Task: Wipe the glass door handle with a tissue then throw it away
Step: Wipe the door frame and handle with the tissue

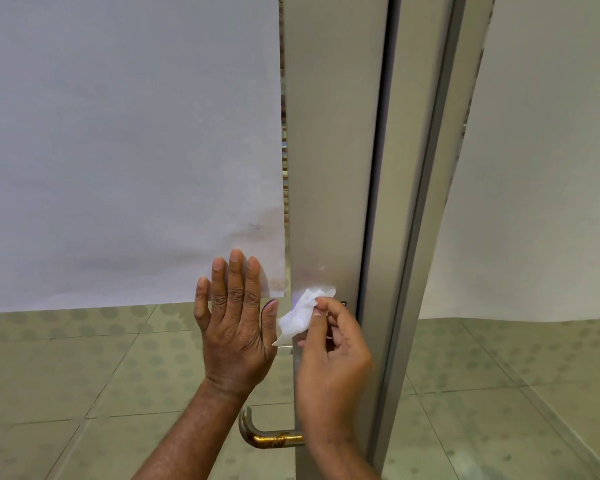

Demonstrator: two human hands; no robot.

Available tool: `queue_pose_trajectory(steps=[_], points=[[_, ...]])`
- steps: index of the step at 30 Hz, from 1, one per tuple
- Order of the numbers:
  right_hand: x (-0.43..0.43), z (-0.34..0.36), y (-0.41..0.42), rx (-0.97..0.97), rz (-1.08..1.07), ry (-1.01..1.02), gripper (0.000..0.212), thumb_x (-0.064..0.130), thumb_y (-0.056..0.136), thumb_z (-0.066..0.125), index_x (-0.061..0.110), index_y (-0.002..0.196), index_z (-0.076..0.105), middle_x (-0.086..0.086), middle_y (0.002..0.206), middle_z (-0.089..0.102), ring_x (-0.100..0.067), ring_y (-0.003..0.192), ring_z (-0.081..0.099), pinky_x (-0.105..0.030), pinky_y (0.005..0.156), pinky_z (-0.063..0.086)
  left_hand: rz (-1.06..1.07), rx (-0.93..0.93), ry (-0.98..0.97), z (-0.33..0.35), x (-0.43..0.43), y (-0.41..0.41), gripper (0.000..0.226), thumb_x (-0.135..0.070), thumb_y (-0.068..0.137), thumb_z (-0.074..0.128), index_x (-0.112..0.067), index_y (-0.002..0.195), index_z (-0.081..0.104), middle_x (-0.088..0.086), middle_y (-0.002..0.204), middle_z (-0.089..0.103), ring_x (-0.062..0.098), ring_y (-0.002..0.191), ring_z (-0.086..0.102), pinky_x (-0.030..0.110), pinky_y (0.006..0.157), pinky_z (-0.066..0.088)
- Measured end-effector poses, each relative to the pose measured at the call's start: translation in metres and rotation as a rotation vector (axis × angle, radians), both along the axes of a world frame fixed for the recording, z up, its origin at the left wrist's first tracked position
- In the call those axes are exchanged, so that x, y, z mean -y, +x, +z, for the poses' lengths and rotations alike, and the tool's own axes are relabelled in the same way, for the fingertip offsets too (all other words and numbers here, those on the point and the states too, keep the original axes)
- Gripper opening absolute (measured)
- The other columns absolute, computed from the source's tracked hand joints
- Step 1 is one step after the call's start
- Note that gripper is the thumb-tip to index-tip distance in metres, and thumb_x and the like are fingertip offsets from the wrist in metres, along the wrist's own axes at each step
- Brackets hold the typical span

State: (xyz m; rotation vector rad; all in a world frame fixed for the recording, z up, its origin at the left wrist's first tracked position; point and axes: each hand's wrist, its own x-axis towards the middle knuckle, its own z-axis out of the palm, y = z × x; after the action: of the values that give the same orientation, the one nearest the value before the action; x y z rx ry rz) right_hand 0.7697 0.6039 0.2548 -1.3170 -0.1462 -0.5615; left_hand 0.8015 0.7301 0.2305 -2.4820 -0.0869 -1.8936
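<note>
A white crumpled tissue (300,313) is pinched in my right hand (329,355) and pressed against the grey metal door stile (326,168). My left hand (232,320) lies flat on the glass door (136,358), fingers spread and pointing up, just left of the tissue. The metal door handle (264,434), a curved bar with brownish stains, juts out of the stile low down, below both hands. Its upper part is hidden behind my hands.
A white sheet (118,133) covers the upper glass pane. The door frame (423,202) runs down to the right of the stile, with another covered glass panel (534,202) beyond it. Tiled floor shows through the lower glass.
</note>
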Motion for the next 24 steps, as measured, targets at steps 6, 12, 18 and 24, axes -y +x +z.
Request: queue_pose_trajectory(steps=[6,12,18,24], points=[[0.015,-0.014,0.004,0.227,-0.193,-0.628,0.024,0.028,0.091,0.073,0.025,0.114,0.067,0.012,0.106,0.067,-0.005,0.089,0.065,-0.02,0.071,0.06,0.004,-0.006,0.0,0.0,-0.001,0.0,0.061,-0.036,0.111,0.026,-0.015,0.166,0.008,0.001,0.176,-0.004,0.02,0.164,-0.001,0.042,0.133,-0.002],[0.043,-0.039,0.007,0.256,-0.11,-1.051,0.02,0.031,0.086,0.074,0.024,0.105,0.075,0.009,0.103,0.073,-0.01,0.095,0.069,-0.025,0.079,0.062,0.007,-0.013,-0.005,0.0,-0.001,0.001,0.062,-0.036,0.111,0.026,-0.015,0.166,0.007,0.0,0.176,-0.005,0.02,0.163,-0.002,0.042,0.132,-0.002],[0.102,-0.06,0.004,-0.052,0.159,-0.835,0.012,0.025,0.088,0.075,0.035,0.087,0.069,0.019,0.106,0.06,-0.007,0.099,0.061,-0.015,0.071,0.044,0.006,-0.029,-0.012,0.0,-0.001,0.0,0.061,-0.038,0.111,0.023,-0.016,0.165,0.004,-0.002,0.175,-0.009,0.019,0.163,-0.006,0.041,0.132,-0.004],[0.114,-0.065,-0.008,0.259,-0.029,-0.896,0.012,0.013,0.087,0.076,0.024,0.089,0.072,0.007,0.129,0.06,-0.013,0.125,0.048,-0.01,0.099,0.035,-0.012,-0.011,-0.009,0.0,-0.001,0.001,0.061,-0.038,0.112,0.023,-0.017,0.165,0.003,-0.003,0.175,-0.01,0.018,0.163,-0.006,0.041,0.132,-0.004]])
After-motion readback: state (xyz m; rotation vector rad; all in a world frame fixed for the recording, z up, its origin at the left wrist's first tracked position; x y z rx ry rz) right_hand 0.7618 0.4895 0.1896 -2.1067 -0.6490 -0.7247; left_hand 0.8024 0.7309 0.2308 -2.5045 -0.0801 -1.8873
